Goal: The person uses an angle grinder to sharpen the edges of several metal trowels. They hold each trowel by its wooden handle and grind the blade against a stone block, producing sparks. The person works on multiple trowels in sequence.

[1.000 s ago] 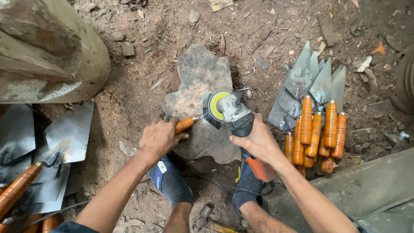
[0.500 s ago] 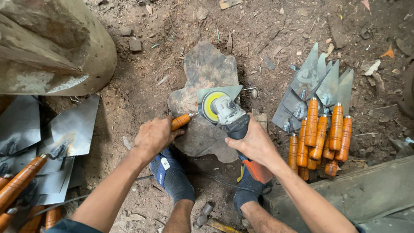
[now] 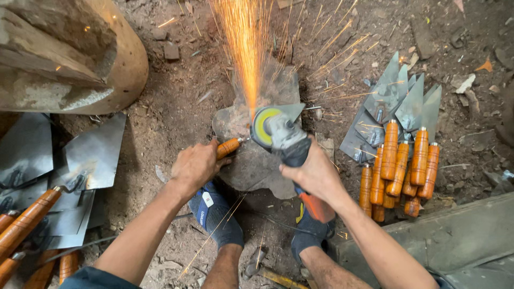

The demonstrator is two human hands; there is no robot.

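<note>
The right hand (image 3: pixel 316 174) is wrapped tight around the grey body of an angle grinder with a yellow round disc (image 3: pixel 278 131). The left hand (image 3: pixel 195 166) is closed around the orange wooden handle of a flat metal trowel (image 3: pixel 229 147). The trowel lies on a flat grey stone (image 3: pixel 251 171) on the dirt floor, between the two hands. The grinder's disc touches the trowel blade just ahead of the right hand, and bright orange sparks (image 3: pixel 243 48) fly up and away from both hands. Out past the right hand lies a pile of grey trowels with orange handles (image 3: pixel 401 144). Out past the left hand lie more trowels (image 3: pixel 64 176), beside a big wooden log (image 3: pixel 69 53). Two feet in dark slippers rest below the hands.
</note>
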